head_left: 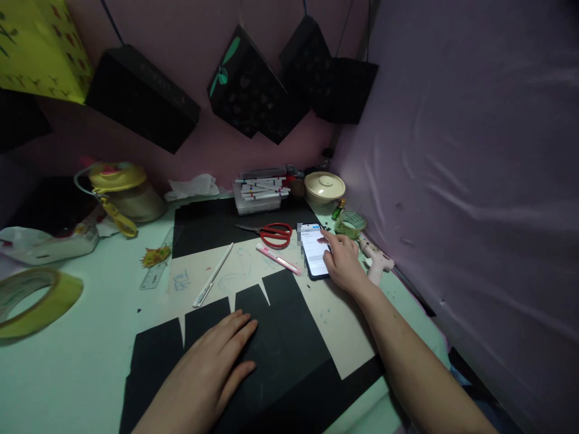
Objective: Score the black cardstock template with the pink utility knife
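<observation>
My left hand [226, 349] lies flat on a sheet of black card [275, 355], its fingers stretched out. Along the card's far edge run several narrow V-shaped cuts. My right hand [344, 259] is over a smartphone [313, 256] with a lit screen, the index finger reaching onto the glass and the other fingers loosely bent. The phone rests on pale paper [344, 325] with pencil-like marks. Left of it lie a pink pen-shaped cutter [278, 260], red-handled scissors [275, 234] and a white pen [213, 275].
A clear box of markers [260, 196] and a lidded cream bowl [324, 186] stand at the back. A glue gun [376, 256] and a tape roll [350, 223] lie right; a wide yellow tape roll [67, 293] and a yellow-lidded jar [131, 193] are left. Black boxes [145, 96] hang above.
</observation>
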Tool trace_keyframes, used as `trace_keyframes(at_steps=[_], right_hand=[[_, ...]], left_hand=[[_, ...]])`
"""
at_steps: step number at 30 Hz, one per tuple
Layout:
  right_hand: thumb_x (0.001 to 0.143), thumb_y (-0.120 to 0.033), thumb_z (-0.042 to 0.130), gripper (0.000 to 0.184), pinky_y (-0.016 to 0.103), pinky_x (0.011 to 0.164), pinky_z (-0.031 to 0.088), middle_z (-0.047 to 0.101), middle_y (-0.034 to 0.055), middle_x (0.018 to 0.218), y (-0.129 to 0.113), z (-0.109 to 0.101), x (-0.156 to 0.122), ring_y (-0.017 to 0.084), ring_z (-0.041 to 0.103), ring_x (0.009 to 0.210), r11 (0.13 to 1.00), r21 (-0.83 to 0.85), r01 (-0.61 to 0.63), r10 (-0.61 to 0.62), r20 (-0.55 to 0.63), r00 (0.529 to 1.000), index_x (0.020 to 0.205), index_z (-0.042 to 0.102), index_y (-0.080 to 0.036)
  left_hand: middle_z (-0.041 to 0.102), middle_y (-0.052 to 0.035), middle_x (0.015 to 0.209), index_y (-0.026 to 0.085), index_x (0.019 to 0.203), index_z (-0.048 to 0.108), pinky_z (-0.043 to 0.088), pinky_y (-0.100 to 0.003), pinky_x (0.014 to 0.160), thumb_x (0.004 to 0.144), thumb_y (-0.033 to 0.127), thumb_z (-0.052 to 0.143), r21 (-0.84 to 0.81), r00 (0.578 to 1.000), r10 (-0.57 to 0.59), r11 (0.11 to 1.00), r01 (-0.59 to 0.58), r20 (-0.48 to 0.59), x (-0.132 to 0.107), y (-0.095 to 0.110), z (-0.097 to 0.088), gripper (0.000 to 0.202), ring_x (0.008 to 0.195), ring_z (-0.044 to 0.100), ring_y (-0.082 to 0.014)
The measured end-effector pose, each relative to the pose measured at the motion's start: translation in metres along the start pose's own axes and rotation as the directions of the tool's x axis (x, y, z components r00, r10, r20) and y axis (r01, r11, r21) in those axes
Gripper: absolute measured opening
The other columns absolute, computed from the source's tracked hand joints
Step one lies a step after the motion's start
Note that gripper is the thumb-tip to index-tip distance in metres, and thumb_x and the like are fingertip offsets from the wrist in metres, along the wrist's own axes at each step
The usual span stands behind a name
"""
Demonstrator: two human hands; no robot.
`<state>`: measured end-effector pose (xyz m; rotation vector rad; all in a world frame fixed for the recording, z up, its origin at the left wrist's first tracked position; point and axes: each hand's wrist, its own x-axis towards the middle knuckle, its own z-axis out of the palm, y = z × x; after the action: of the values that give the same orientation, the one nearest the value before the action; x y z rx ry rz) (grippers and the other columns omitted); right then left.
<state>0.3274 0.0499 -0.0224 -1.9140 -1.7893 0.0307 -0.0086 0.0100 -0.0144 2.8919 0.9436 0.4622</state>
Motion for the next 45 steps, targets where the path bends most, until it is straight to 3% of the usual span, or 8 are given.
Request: trace_keyframes(at_steps=[23,31,35,45], right_hand=[[0.085,-0.016,0.040,0.054,0.050,0.101,0.029,0.065,0.0097,0.118,-0.0018,0.0018,0.0018,0.029,0.048,0.111,0.999,0.041,-0.001,0.003,-0.063,0.998,0.139,0.043,-0.019],[0.083,-0.014,0.041,0.051,0.046,0.099,0.030,0.069,0.0075,0.108,-0.0007,-0.0013,0.0012,0.027,0.050,0.104,0.999,0.043,0.001,0.004,-0.117,0.993,0.133,0.049,-0.019],[0.083,-0.014,0.040,0.050,0.046,0.100,0.028,0.070,0.0072,0.104,-0.0006,-0.0002,0.0006,0.027,0.051,0.104,0.999,0.036,0.016,-0.013,-0.088,0.996,0.131,0.050,-0.018],[0.083,-0.015,0.040,0.053,0.048,0.102,0.028,0.065,0.0099,0.119,-0.0016,0.0030,0.0027,0.028,0.047,0.112,1.000,0.007,-0.018,0.018,-0.015,1.000,0.136,0.045,-0.017]], left_hand=[[0.059,-0.0051,0.134,0.026,0.132,0.053,0.056,-0.037,0.092,0.093,0.046,0.051,-0.032,1.000,-0.016,0.999,0.016,0.002,-0.0003,0.0007,0.0000,0.044,0.118,0.060,-0.0246],[0.059,-0.0054,0.134,0.025,0.132,0.053,0.057,-0.038,0.090,0.093,0.047,0.051,-0.004,1.000,-0.005,1.000,0.005,-0.008,0.0004,0.0005,0.0009,0.045,0.118,0.060,-0.0250],[0.059,-0.0055,0.135,0.026,0.133,0.052,0.056,-0.038,0.091,0.093,0.047,0.052,-0.008,1.000,-0.010,1.000,0.009,-0.007,-0.0004,0.0003,0.0013,0.045,0.118,0.060,-0.0251],[0.059,-0.0049,0.135,0.027,0.133,0.053,0.056,-0.038,0.091,0.093,0.046,0.052,-0.030,1.000,-0.014,0.999,0.013,-0.005,-0.0006,0.0006,0.0012,0.044,0.118,0.060,-0.0247]])
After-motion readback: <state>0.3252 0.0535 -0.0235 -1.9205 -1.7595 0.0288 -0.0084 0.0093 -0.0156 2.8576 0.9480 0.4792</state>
